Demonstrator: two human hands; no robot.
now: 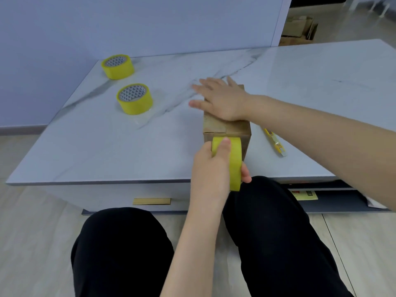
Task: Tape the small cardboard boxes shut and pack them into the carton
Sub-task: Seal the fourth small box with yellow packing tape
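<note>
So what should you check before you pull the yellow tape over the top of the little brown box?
1. Small brown cardboard box held steady: ok, right hand presses flat on top.
2. Top flaps closed: ok, they meet at the near edge.
3. Yellow tape roll gripped: ok, left hand holds it against the box's near side.
4. Tape end stuck down: cannot tell.
5. Yellow utility knife nearby: ok, on the white marble table right of the box.

text: none legible | yellow card [304, 195] under table [107, 146]: red print, too blurred to read
</note>
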